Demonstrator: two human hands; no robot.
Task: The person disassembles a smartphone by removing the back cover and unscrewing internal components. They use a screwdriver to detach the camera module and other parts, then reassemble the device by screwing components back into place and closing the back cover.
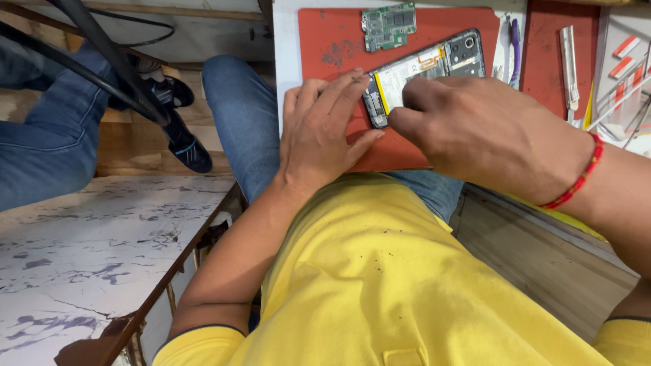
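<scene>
An opened smartphone (434, 64) with its back cover off lies on a red work mat (325, 41), its battery and camera module exposed. My left hand (322, 132) rests flat on the mat, fingertips pressing the phone's lower end. My right hand (485, 132), a red thread band at its wrist, covers the phone's lower right part, with thumb and fingers pinched over the battery edge; whatever sits between the fingers is hidden. A green circuit board (388, 26) lies loose on the mat just above the phone.
Tweezers and a purple-handled tool (514, 47) lie right of the mat, beside a second red mat (549, 54) and a metal blade tool (568, 64). Another person's jeans legs and dark shoes (180, 135) are at the left, with black cables above a marble floor.
</scene>
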